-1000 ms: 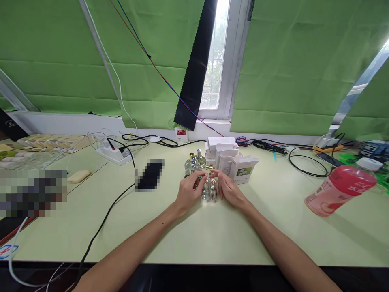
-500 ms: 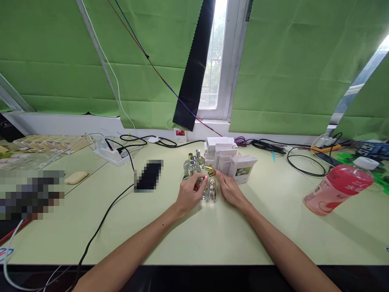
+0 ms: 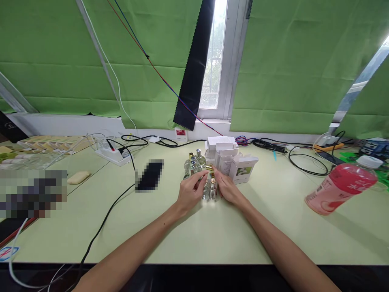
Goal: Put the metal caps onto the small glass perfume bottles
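Observation:
Several small clear glass bottles (image 3: 193, 163) with gold and silver tops stand in a cluster at the middle of the pale green table (image 3: 194, 231). Two more small bottles (image 3: 209, 190) stand just in front of them, between my hands. My left hand (image 3: 191, 191) has its fingertips pinched on the left one of these bottles. From the other side, my right hand (image 3: 227, 187) holds the right bottle, its fingertips at the gold cap. Several small white boxes (image 3: 231, 160) stand right behind my right hand.
A pink drink bottle (image 3: 342, 186) lies on its side at the right. A white power strip (image 3: 114, 154) and black cables (image 3: 103, 221) cross the left half. More cables (image 3: 300, 160) lie at the back right. A blurred dark object (image 3: 149, 175) lies left of the bottles.
My fingers have shifted on the two front bottles: my left fingertips have risen towards the bottle tops and my right hand has closed in on the gold cap. The bottles stay in place.

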`<state>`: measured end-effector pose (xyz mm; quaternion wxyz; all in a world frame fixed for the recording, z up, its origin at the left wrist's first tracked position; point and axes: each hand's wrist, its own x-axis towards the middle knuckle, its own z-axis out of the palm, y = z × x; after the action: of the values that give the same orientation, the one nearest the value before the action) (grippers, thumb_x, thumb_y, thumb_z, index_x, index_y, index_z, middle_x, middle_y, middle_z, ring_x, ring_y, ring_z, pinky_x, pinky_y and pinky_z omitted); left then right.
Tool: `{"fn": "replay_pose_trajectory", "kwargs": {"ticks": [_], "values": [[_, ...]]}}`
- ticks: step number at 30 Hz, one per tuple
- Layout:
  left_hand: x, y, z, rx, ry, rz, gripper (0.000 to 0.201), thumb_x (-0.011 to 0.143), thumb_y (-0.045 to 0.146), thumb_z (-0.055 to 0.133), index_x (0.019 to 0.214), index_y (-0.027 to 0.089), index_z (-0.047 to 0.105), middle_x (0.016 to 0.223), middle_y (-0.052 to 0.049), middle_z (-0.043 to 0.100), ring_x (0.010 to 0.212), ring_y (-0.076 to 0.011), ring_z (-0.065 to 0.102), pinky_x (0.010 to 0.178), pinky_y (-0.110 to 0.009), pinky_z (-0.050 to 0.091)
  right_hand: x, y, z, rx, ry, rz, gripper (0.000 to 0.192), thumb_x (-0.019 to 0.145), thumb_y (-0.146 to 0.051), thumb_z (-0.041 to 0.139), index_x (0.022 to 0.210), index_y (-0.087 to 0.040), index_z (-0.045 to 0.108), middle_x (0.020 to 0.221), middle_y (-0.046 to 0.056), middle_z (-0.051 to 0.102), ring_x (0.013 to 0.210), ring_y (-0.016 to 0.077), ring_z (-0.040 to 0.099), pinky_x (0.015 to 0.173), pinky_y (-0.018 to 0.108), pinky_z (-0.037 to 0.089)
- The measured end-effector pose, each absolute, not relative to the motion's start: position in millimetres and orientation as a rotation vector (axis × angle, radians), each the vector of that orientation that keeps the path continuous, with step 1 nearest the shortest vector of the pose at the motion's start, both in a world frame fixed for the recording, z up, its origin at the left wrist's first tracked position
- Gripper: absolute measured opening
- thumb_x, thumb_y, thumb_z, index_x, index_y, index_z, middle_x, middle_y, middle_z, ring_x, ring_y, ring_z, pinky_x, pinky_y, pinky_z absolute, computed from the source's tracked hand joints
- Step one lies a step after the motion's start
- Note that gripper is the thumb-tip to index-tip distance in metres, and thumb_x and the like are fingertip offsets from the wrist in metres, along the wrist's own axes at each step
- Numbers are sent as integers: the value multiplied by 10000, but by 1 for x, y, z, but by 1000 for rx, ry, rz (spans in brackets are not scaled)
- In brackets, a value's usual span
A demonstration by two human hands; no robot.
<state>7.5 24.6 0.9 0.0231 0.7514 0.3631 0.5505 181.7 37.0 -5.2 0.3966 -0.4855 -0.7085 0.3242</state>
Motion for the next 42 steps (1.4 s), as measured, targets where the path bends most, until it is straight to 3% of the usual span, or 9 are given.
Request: {"fn": "replay_pose_trajectory", "kwargs": {"ticks": [4, 9, 21, 42], "values": [[7, 25, 0, 2303, 1141, 1689, 196, 953, 254, 557, 1039, 186, 720, 670, 19, 677, 464, -67, 470, 516, -205, 433, 182, 38, -5, -1247, -1766, 900, 770, 953, -727, 170, 1474, -242, 464, 959, 63, 738, 922, 270, 689, 922, 441, 505], [7, 25, -3, 2312, 1081, 1686, 171, 954, 235, 548, 1028, 186, 694, 783, -11, 716, 500, -76, 505, 517, -216, 447, 182, 38, -6, -1214, -1717, 833, 802, 925, -759, 221, 1421, -210, 532, 841, 70, 715, 889, 281, 685, 887, 446, 514], [6, 25, -5, 2353, 1034, 1653, 135, 943, 216, 561, 1013, 189, 673, 832, -16, 717, 499, -71, 507, 493, -215, 434, 183, 39, -10, -1214, -1709, 812, 803, 919, -766, 239, 1425, -212, 526, 853, 81, 708, 935, 306, 679, 901, 473, 512], [3, 25, -5, 2346, 1119, 1571, 121, 933, 268, 585, 988, 187, 658, 708, 16, 682, 466, -70, 518, 500, -205, 443, 183, 36, -8, -1195, -1707, 774, 735, 950, -718, 251, 1378, -213, 572, 833, 79, 713, 894, 297, 686, 857, 452, 531]]}}
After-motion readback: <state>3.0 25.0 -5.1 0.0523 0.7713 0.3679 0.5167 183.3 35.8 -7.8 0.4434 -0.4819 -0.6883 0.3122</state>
